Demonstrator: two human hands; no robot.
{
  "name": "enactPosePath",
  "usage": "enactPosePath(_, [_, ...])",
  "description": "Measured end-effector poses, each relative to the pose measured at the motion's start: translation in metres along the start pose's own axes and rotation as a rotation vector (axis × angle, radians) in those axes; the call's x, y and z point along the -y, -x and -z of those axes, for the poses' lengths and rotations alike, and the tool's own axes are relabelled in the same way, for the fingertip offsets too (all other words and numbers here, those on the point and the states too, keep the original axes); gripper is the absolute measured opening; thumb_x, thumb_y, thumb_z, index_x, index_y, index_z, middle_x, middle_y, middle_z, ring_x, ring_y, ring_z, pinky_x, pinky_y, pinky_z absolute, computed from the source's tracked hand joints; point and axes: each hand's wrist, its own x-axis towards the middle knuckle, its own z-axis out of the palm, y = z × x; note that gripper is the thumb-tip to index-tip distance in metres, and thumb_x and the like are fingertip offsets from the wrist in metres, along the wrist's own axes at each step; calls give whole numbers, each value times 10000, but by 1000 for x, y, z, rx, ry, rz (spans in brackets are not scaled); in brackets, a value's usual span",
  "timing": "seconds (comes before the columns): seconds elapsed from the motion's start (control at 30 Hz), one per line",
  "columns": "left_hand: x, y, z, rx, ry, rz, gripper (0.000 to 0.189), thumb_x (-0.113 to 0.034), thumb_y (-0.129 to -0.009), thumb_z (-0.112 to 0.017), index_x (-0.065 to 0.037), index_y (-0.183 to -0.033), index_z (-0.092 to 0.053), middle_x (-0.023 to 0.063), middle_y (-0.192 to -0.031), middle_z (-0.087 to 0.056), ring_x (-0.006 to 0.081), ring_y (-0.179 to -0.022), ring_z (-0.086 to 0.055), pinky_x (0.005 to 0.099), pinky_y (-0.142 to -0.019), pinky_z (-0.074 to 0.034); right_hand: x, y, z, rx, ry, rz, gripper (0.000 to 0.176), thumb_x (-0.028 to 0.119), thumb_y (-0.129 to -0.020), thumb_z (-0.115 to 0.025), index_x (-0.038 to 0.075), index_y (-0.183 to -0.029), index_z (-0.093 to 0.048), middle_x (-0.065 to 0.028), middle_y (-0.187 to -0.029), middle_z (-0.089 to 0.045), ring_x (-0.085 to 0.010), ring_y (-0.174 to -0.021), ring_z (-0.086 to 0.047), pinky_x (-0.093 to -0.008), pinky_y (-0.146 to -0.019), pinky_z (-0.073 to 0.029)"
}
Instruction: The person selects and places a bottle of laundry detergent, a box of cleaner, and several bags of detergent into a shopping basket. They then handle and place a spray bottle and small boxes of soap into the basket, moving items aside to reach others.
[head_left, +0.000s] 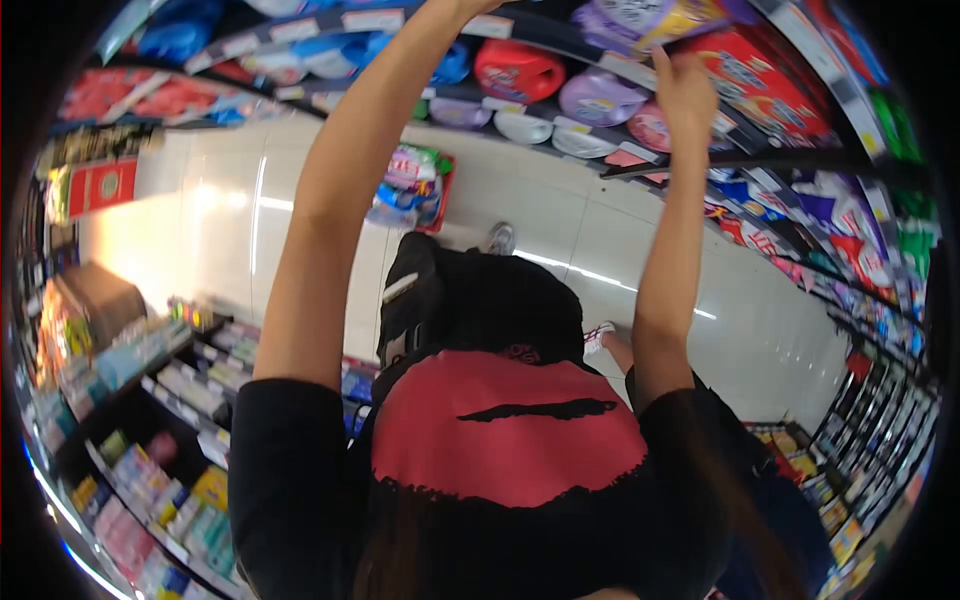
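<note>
At the top edge, my left hand [478,5] is mostly cut off; its fingers are out of frame, above the shelf with the red jug-shaped bottle [518,71]. My right hand [687,95] is raised to the shelf at upper right. One digit of it points up by the lower edge of a purple detergent bag [650,22], apart from the others, which are partly hidden. Beside this hand lie red detergent packs [765,85]. Just left of it, on the tier below, is a lilac bottle [600,98].
A red basket [445,195] full of bagged goods stands on the tiled floor [560,210]. A black bag [480,300] is at my front. Another person's shoe [598,337] shows at right. Stocked shelves [165,375] stand at lower left, with a cardboard box [105,305].
</note>
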Motion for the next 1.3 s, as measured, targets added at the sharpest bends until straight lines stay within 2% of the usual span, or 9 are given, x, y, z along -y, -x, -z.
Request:
enactPosePath(0.13, [-28,115,39,-81,111,356,306,-221,-870,-605,-37,-1114,-585,51,-926,-621,109,-794,-543,243,-681,-447,-55,121,-43,135,-373,0,137,99,-750,-629,35,-753,-508,-43,-600,-506,-169,-541,-533,-295,-518,-428])
enactPosePath(0.2, [11,187,69,-78,-27,542,448,-382,-890,-545,-77,-1217,-541,69,-1125,-590,186,-982,-585,289,-872,-454,-93,212,-69,618,-515,-542,104,74,-717,-616,66,-785,-538,-21,-599,-488,-125,-504,-487,-279,-480,-415])
enactPosePath(0.47, [155,466,20,-789,318,1211,327,-329,-811,-609,-25,-929,-623,31,-720,-592,112,-674,-556,251,-601,-458,-99,391,-112,1135,-937,-1220,178,58,-755,-562,-17,-909,-609,-78,-779,-608,-139,-636,-564,-246,-564,-453])
enactPosePath(0.6, [218,548,-20,-299,-80,1423,336,-296,-742,-614,-33,-947,-659,126,-851,-664,209,-839,-628,343,-728,-494,-64,382,-137,1239,-671,-1058,236,103,-781,-544,-27,-968,-604,-86,-811,-617,-150,-711,-587,-261,-648,-476])
enactPosePath(0.87, [256,567,17,-487,58,1468,312,-240,-768,-574,-17,-972,-649,106,-823,-649,187,-738,-615,314,-674,-488,26,388,-177,1333,-346,-1299,322,246,-841,-466,-22,-976,-584,-154,-956,-598,-244,-819,-605,-338,-703,-485])
enactPosePath(0.97, [259,572,38,-589,325,1510,300,-218,-817,-561,9,-1008,-609,63,-761,-611,131,-660,-569,258,-579,-457,-39,444,-229,1524,-91,19,335,302,-837,-470,1,-935,-583,-216,-954,-588,-320,-840,-605,-387,-743,-481])
enactPosePath(1.07, [275,599,41,-598,387,1490,297,-231,-847,-561,21,-1002,-587,47,-724,-587,117,-628,-550,241,-530,-436,37,373,-272,1591,118,-615,308,290,-823,-496,12,-937,-566,-247,-983,-575,-359,-861,-592,-411,-763,-471])
enactPosePath(1.13, [264,611,40,-535,292,1493,283,-238,-825,-565,15,-944,-610,62,-701,-592,128,-633,-555,264,-561,-440,33,376,-341,1189,-62,-531,290,246,-793,-623,19,-970,-586,-72,-672,-584,-179,-512,-568,-341,-488,-481])
enactPosePath(1.3, [228,636,54,-591,255,1485,289,-177,-828,-546,30,-1019,-609,91,-796,-634,147,-732,-608,262,-675,-489,88,283,-486,874,-486,-900,603,142,-773,-655,32,-1264,-323,-162,-960,-541,-197,-613,-584,-322,-486,-510])
